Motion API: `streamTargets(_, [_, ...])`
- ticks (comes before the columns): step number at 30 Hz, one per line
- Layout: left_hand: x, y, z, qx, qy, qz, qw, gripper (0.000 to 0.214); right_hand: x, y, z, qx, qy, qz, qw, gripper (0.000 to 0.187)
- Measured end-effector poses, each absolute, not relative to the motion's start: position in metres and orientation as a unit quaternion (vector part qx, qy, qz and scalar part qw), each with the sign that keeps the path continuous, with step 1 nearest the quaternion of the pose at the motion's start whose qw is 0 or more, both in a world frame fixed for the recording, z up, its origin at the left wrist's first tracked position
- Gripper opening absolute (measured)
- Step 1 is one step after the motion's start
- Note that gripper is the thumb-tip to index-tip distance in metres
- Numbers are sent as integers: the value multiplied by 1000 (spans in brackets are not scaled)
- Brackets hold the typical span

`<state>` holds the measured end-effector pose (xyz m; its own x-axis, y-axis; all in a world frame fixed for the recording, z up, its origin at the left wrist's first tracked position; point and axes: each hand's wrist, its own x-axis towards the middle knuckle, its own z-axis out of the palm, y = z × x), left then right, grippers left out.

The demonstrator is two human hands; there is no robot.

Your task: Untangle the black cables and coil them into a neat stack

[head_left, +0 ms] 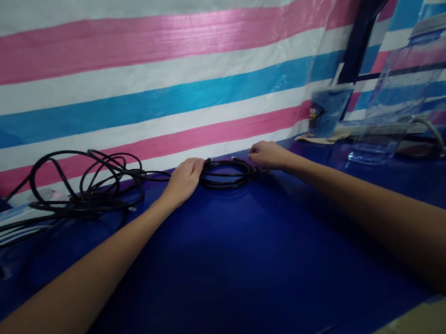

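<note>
A small neat coil of black cable lies on the blue table near its far edge. My left hand rests on the coil's left side, fingers curled over the loops. My right hand is at the coil's right side, fingers pinched together on the cable's end. Both arms reach far forward across the table.
A loose tangle of black cables sprawls at the left. A striped pink, white and blue tarp forms the back wall. At the right stand a clear plastic container, a small printed card and a dark blue frame post.
</note>
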<state>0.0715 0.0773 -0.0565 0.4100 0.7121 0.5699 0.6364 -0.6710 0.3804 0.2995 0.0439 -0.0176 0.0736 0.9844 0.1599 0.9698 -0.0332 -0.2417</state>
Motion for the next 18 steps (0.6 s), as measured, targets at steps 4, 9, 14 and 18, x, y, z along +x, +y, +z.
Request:
streamTargets(4, [70, 76, -56, 839, 405, 361, 40, 28, 302, 46, -18, -717, -680, 8, 152, 27])
streamTargets(9, [69, 75, -57, 830, 409, 378, 21, 26, 306, 50, -21, -712, -682, -30, 166, 30])
streamTargets(14, [75, 54, -20, 836, 383, 386, -79, 27, 307, 51, -21, -711, -676, -49, 188, 31])
streamTargets(18, [54, 22, 43, 845, 407, 287, -192, 29, 303, 46, -16, -699, -674, -80, 227, 29])
